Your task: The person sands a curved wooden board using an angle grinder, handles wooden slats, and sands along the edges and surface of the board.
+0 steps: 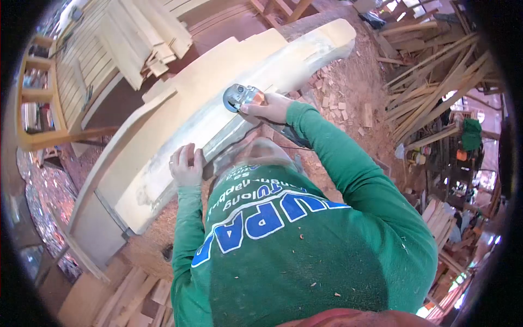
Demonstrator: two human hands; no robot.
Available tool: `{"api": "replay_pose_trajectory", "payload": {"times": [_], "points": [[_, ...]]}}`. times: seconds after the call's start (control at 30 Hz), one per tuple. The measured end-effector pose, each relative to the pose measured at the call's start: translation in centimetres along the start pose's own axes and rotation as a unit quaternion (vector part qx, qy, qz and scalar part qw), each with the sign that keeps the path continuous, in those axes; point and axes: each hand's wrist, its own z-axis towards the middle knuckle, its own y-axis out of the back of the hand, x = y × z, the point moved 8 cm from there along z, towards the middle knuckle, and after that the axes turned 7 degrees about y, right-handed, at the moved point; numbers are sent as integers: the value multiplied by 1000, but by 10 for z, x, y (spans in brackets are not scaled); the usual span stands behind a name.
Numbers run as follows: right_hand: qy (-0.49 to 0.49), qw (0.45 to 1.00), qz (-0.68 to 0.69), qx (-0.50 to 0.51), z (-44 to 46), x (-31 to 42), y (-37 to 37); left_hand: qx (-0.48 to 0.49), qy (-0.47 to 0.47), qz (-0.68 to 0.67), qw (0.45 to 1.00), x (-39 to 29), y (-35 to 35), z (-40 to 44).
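My right hand (275,108) is closed around an angle grinder (239,97) with a grey metal head and an orange-red part. The grinder's head is over the upper face of a long, curved pale wooden piece (201,117), which bears greyish patches along its near side. Whether the disc touches the wood cannot be made out. On the near edge of that piece, further left, my left hand (187,165) rests with bent fingers apart, a ring on one finger. It holds no tool. The rear of the grinder is partly hidden behind my right hand and sleeve.
Several thin boards (144,38) lie stacked on a slatted wooden structure (92,65) beyond the workpiece. Small wood offcuts (335,106) litter the dusty ground at the right. A heap of long wood strips (436,82) lies further right, with more planks (133,297) at lower left.
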Motion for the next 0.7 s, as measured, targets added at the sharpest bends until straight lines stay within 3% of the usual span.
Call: {"api": "replay_pose_trajectory", "payload": {"times": [0.07,0.2,0.23,0.33,0.47,0.53,0.6,0.67,0.7], "points": [[-49,999,-10,0,-13,-6,34,36,-10,26,999,-17,-31,17],[13,993,80,-86,-8,-56,96,108,-10,81,991,-59,-78,45],[69,979,133,-140,-14,-55,112,120,-7,90,989,-66,-85,50],[-44,989,28,-141,-9,-104,159,158,12,87,984,-71,-97,58],[-57,963,94,-247,-47,-111,205,175,19,84,981,-68,-98,62],[-46,930,117,-344,-59,-151,215,169,0,66,983,-61,-100,66],[-49,885,156,-435,-109,-161,204,245,67,69,965,-80,-97,80],[-112,877,185,-428,-152,-171,186,287,-35,110,951,-71,-114,84],[-101,872,162,-451,-152,-200,177,301,-25,128,945,-84,-113,89]]}}
